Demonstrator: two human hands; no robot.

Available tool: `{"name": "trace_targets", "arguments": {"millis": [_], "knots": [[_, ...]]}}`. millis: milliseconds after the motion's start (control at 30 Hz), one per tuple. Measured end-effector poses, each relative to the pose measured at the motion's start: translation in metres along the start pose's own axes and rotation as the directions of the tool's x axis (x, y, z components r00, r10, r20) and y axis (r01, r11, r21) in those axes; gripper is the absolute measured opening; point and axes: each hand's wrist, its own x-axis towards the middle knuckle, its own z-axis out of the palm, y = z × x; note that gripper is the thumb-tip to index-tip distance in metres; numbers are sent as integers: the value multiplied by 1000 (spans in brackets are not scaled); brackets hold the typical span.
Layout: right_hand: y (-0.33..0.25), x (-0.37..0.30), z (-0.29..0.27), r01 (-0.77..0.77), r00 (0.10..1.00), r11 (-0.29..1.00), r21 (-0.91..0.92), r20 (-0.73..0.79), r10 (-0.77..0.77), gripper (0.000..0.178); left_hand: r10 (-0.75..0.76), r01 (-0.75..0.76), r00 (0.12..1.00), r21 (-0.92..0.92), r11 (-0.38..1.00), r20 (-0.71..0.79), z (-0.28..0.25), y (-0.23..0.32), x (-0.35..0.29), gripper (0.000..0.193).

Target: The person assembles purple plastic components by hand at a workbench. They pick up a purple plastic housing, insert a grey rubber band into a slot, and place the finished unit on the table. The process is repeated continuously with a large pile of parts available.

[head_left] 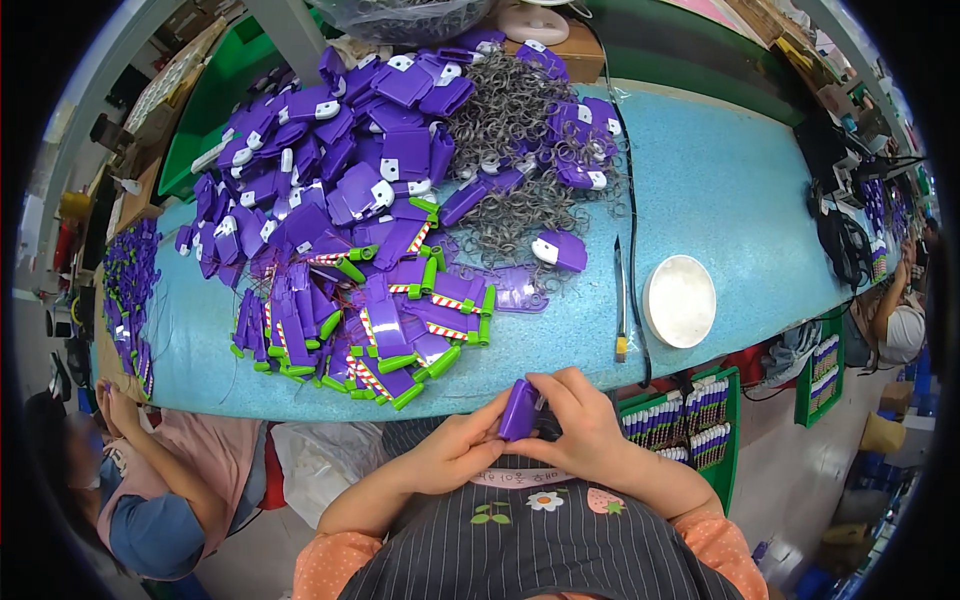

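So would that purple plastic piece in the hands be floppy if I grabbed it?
Probably not: the purple plastic piece has straight edges. It's likely light, being small beside the left hand and right hand. Its shiny face might feel slippery.

Heaped purple parts (pixel 405 155), piled metal rings (pixel 495 105) and a nearby co-worker (pixel 165 500) show a factory workshop.

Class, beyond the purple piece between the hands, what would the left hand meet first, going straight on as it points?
Likely the right hand, which faces the left hand across the purple piece; depth is unclear.
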Motion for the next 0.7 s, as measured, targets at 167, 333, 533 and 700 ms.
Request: {"name": "trace_targets", "arguments": {"millis": [167, 333, 533, 700], "knots": [[-6, 3, 3, -2, 1000, 1000, -9, 25, 2, 70, 73, -56, 989, 137, 989, -126, 4, -5, -4, 55], [1, 17, -25, -107, 994, 982, -153, -25, 104, 72, -136, 44, 939, -282, 958, -316, 0, -18, -25, 19], [-6, 93, -19, 259, 964, 921, -292, 13, -267, 53, -178, 165, 973, -96, 982, -145, -12, -10, -22, 16], [-7, 161, 22, 536, 844, 728, -427, 297, -447, 33, 35, 15, 958, 175, 984, -284, -35, -11, -9, 21]]}}
